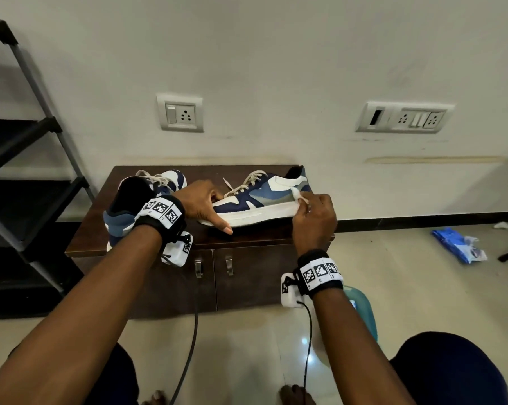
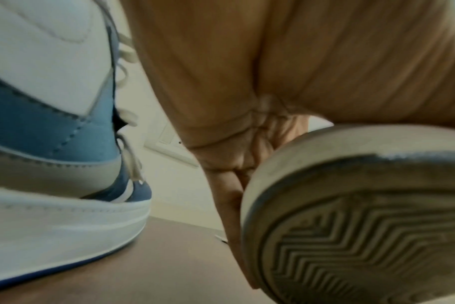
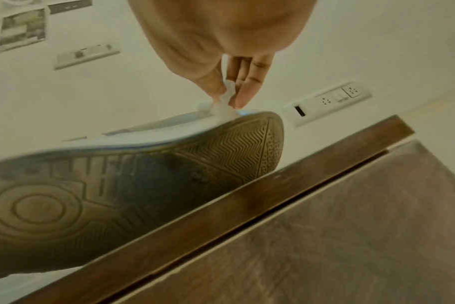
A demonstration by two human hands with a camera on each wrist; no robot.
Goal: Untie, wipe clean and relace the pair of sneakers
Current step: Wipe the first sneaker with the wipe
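Note:
Two blue, grey and white sneakers sit on a low dark wooden cabinet [image 1: 95, 241]. The right sneaker [image 1: 264, 197] is tilted, its near sole edge lifted, toe to the left. My left hand [image 1: 206, 206] grips its toe [image 2: 286, 164], thumb under the sole rim. My right hand [image 1: 314, 217] pinches a small white wipe [image 1: 298, 195] against the grey side panel near the heel; the wipe [image 3: 225, 102] shows between thumb and fingers [image 3: 243, 92] above the sole [image 3: 133, 170]. The left sneaker [image 1: 136, 206] stands heel toward me, laces loose.
A black metal shoe rack [image 1: 27, 159] stands at the left. Wall sockets [image 1: 180, 112] sit behind the cabinet. A blue wipe packet [image 1: 460, 244] lies on the floor at right. A pale blue container [image 1: 360, 311] stands by my right knee.

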